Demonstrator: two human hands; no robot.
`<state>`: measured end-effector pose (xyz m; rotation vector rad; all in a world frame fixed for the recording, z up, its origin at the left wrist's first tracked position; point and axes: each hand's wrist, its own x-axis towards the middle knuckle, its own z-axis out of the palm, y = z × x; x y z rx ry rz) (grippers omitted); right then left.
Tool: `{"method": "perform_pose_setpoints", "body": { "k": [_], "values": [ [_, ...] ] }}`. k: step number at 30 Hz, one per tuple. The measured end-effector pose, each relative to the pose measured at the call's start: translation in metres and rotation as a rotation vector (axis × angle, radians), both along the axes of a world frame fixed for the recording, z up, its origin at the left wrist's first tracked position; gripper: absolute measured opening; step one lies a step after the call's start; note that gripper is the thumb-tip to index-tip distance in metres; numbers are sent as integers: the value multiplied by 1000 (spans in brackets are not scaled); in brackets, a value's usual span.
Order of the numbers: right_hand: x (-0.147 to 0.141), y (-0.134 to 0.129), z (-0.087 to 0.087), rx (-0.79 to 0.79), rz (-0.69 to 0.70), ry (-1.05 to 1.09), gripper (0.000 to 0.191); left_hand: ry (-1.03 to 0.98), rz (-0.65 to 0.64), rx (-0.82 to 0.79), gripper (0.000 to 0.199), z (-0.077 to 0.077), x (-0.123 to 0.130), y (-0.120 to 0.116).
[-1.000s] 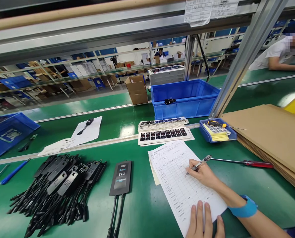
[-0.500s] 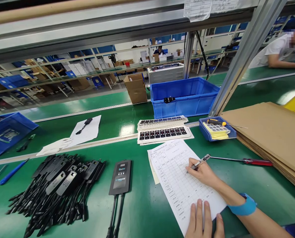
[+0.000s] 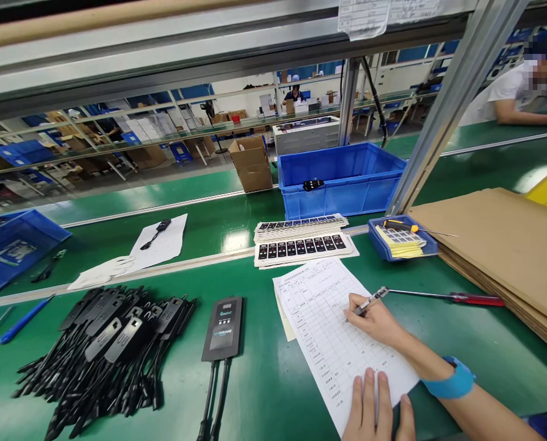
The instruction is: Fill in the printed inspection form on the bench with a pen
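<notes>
Green workbench (image 3: 264, 380) under an aluminium rack, with blue bin (image 3: 342, 180) behind, label sheets (image 3: 303, 248) ahead, red screwdriver (image 3: 457, 298) to the right and black modules (image 3: 112, 343) heaped at left. Head view only: printed form (image 3: 328, 331) lying flat at centre, right hand (image 3: 378, 321) closed around pen (image 3: 369, 302) with tip on the grid, left hand (image 3: 377, 407) spread flat on the sheet's near edge. Best done, probably, by keeping that flat palm pinning the paper, writing small inside one cell, wrist resting low to steady the strokes
</notes>
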<state>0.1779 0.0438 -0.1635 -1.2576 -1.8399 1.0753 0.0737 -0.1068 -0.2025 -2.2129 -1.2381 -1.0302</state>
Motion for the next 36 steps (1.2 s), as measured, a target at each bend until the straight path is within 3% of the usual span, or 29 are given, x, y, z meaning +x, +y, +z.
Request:
{"method": "perform_pose_setpoints", "body": {
  "k": [12, 22, 36],
  "values": [
    [2, 2, -2, 10, -36, -2, 32, -122, 34, 54, 13, -16, 10, -2],
    [2, 2, -1, 13, -12, -8, 31, -22, 1, -9, 15, 1, 1, 0],
    [3, 2, -2, 22, -15, -15, 30, -86, 27, 26, 15, -15, 6, -3]
  ]
}}
